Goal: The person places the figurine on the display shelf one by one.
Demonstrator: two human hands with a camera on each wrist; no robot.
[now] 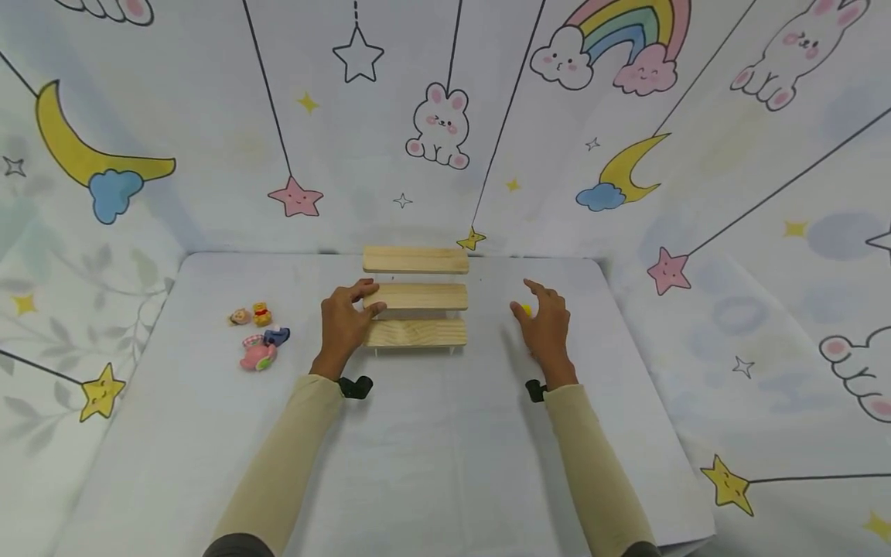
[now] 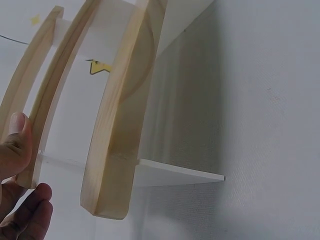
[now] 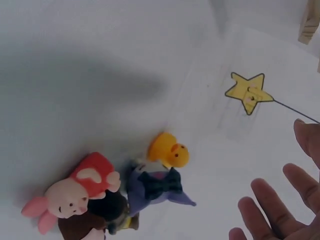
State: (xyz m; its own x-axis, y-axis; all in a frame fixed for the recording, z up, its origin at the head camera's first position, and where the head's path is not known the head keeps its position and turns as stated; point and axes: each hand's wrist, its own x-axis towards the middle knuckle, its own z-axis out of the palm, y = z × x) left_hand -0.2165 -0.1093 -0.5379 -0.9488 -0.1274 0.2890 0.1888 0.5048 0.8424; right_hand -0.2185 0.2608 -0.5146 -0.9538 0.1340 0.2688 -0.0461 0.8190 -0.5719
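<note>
A three-tier display stand with pale wooden planks (image 1: 416,334) and thin white supports (image 2: 180,172) stands near the back of the table. My left hand (image 1: 343,325) pinches the left end of its middle plank (image 1: 421,296), thumb on one side and fingers on the other. To the right of the stand, my right hand (image 1: 548,329) is held with fingers spread and nothing in its grasp. Close by it are several small figurines: a yellow duck (image 3: 167,150), a purple one with a dark bow (image 3: 155,187) and a pink piglet in red (image 3: 75,192). In the head view that hand mostly hides them.
On the left of the white table (image 1: 418,449) lies another group of small figurines, including a yellow bear in red (image 1: 261,313), a pink one (image 1: 256,356) and a dark blue piece (image 1: 277,336). A printed cloth wall (image 1: 230,116) rises right behind the stand.
</note>
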